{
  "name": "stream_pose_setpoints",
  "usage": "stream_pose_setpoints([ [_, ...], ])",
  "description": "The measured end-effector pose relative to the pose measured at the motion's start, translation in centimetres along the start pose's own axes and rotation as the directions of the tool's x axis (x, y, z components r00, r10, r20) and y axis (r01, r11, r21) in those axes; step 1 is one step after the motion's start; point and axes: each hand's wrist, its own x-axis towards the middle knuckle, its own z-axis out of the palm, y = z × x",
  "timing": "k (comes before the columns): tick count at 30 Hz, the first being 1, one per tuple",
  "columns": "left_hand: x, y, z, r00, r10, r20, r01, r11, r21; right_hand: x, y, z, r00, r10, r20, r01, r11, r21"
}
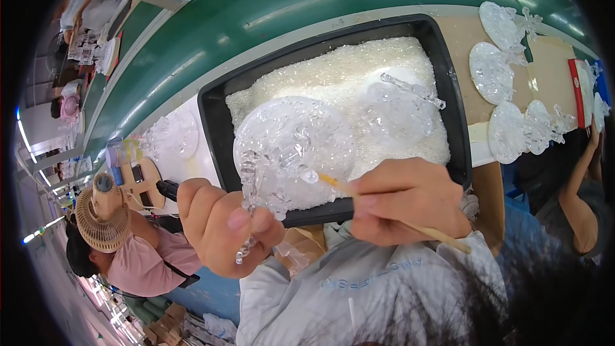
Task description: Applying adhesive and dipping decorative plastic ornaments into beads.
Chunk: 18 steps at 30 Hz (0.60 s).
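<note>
My left hand [221, 227] is closed around a clear, glassy, branching ornament [248, 179], which stands up above the fingers and pokes out below them. My right hand [407, 202] pinches a thin wooden stick [435, 236] with a yellow band and a pale, shiny blob at its tip. That tip points left, close to the clear ornament; whether they touch, I cannot tell. Behind both hands sits a black tray [456, 128] filled with small clear granules [346, 57]. On the granules lie a large round clear piece [295, 122] and a smaller one [397, 112] with a clear stem across it.
Several round clear pieces [492, 74] lie on cardboard at the right, near a red box [580, 93]. More clear pieces [176, 134] rest left of the tray. A beige fan [101, 211] and a person in pink [150, 256] are at the left; another person's arm [580, 186] is at the right.
</note>
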Motion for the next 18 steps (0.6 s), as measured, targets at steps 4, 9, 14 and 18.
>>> stream_pose_setpoints([
  [4,-0.4,-0.4,0.1,1.000,0.023,0.014,-0.022,0.998,-0.060,-0.5,-0.3,-0.5,0.995,0.087,-0.055,-0.084,0.994,0.064],
  [9,-0.5,-0.7,0.4,0.998,0.053,-0.038,-0.056,0.996,-0.066,-0.3,-0.4,-0.9,0.996,0.085,-0.017,-0.085,0.996,-0.016],
  [14,-0.2,-0.6,0.0,0.999,0.020,0.030,-0.017,0.995,-0.094,-0.4,-0.3,-1.1,0.990,0.131,0.049,-0.135,0.985,0.103],
  [18,-0.4,-0.5,0.2,1.000,-0.001,-0.011,0.000,0.996,-0.092,-0.7,-0.4,-1.2,0.988,0.154,0.022,-0.154,0.987,0.041],
])
